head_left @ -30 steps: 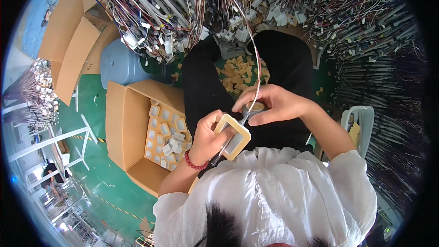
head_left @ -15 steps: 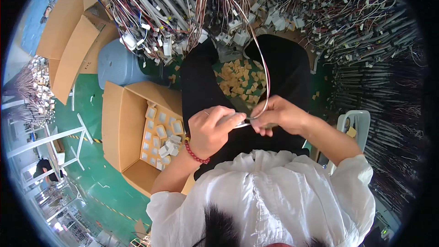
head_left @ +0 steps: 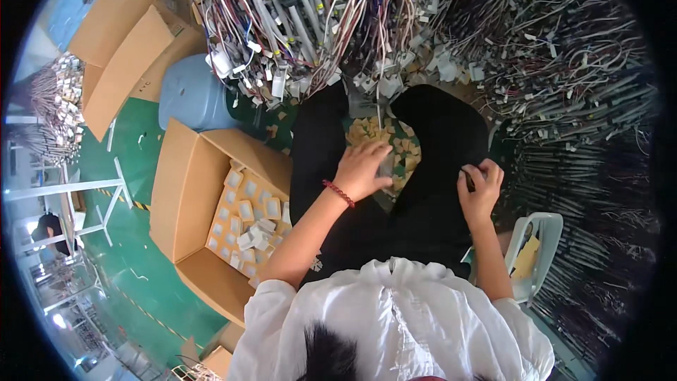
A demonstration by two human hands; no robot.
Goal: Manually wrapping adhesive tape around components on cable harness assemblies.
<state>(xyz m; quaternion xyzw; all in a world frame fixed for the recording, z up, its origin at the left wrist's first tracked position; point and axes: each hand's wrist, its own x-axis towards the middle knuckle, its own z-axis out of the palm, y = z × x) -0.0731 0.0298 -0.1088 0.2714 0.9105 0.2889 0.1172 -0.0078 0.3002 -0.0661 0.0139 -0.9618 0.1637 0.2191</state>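
Fingers [head_left: 372, 149] of the left hand [head_left: 358, 171] extend forward, loosely spread, with the thumb set apart. This hand is positioned over the gap between the seated person's black trouser legs [head_left: 441, 240]; a red bead bracelet [head_left: 338, 193] encircles the wrist. Loose tan pieces [head_left: 366, 129] lie on the floor within that gap, just ahead of the fingertips. From my position, I cannot tell whether the left hand touches anything.

Right hand [head_left: 482, 194]: located at the outer side of the right leg, fingers curled toward the thumb. A dark patch shows between them; I cannot tell whether it is a held part or the trouser cloth.

Left of the person, an open carton [head_left: 173, 194] contains tan-rimmed frames [head_left: 245, 209] and a pile of white blocks [head_left: 259, 234]. Bundled cables [head_left: 303, 28] hang ahead.
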